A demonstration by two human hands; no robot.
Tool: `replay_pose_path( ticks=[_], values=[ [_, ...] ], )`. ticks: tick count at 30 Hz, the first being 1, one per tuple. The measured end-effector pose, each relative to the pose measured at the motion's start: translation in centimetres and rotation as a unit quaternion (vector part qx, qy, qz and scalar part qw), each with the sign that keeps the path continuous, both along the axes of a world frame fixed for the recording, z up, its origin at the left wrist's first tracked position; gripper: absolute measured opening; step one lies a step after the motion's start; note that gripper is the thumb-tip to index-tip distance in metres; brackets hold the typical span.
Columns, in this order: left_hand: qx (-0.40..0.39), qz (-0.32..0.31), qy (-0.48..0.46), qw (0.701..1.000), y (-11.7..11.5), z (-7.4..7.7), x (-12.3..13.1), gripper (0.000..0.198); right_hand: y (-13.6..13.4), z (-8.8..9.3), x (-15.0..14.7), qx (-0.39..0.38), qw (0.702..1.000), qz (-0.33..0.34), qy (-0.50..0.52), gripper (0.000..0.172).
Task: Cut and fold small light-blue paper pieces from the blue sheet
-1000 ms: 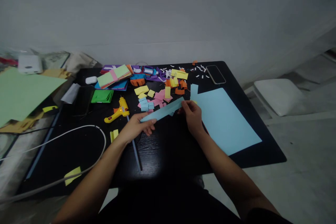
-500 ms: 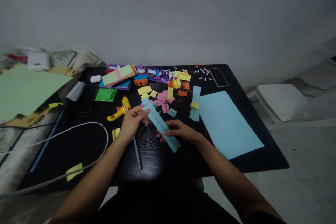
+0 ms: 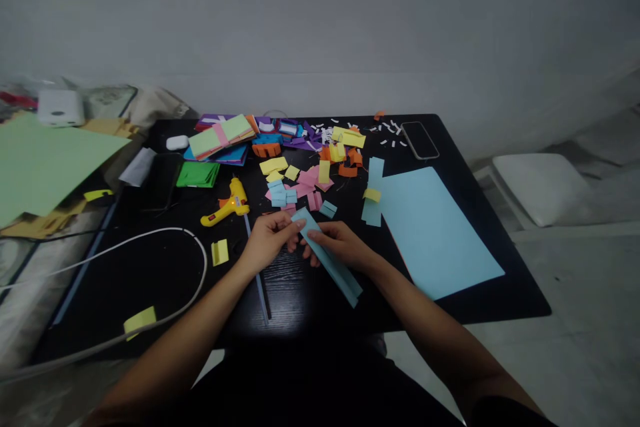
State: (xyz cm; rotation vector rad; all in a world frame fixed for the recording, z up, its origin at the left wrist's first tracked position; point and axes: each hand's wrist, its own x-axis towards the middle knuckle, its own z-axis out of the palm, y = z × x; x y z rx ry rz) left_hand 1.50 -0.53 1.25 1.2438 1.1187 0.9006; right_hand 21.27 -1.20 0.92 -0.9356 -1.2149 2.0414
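Observation:
A long light blue paper strip (image 3: 334, 263) lies slanted over the near middle of the black table (image 3: 150, 280). My left hand (image 3: 270, 240) pinches its far end. My right hand (image 3: 337, 243) is closed over the strip just beside the left, fingers pressed on the paper. The strip's near end sticks out past my right wrist toward me. A large light blue sheet (image 3: 433, 230) lies to the right of both hands.
A yellow glue gun (image 3: 227, 205) and a white cable (image 3: 150, 247) sit to the left. Several coloured paper scraps (image 3: 305, 177) and a stack of sheets (image 3: 223, 140) cover the far side. A phone (image 3: 420, 140) lies far right, a green sheet (image 3: 40, 170) far left.
The strip went from level between my hands to slanting toward me. Both hands then slid together at its far end, and the strip shifted nearer to me.

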Motion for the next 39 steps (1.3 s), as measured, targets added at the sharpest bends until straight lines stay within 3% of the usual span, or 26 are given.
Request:
replay_pose_path(
  ticks=[6,12,29,35,39],
  values=[
    [0.011,-0.007,0.002,1.0,-0.2,0.1,0.4,0.045,0.0,-0.1,0.1,-0.007,0.999,0.035,0.018,0.046],
    [-0.003,-0.027,0.006,1.0,-0.2,-0.2,0.4,0.047,-0.1,-0.8,-0.5,-0.017,0.997,-0.073,0.008,0.039],
    [0.045,-0.067,0.05,0.995,-0.3,-0.5,0.1,0.046,-0.1,-0.9,-0.6,-0.041,0.995,-0.088,0.02,0.035],
    [0.144,0.012,0.062,0.987,0.0,-0.5,-0.3,0.027,0.1,-0.7,-0.7,-0.034,0.992,-0.121,0.031,0.036],
    [0.216,0.023,0.117,0.969,0.0,-0.5,-0.4,0.018,0.2,-0.9,-0.8,-0.042,0.99,-0.128,0.036,0.037]
  ],
)
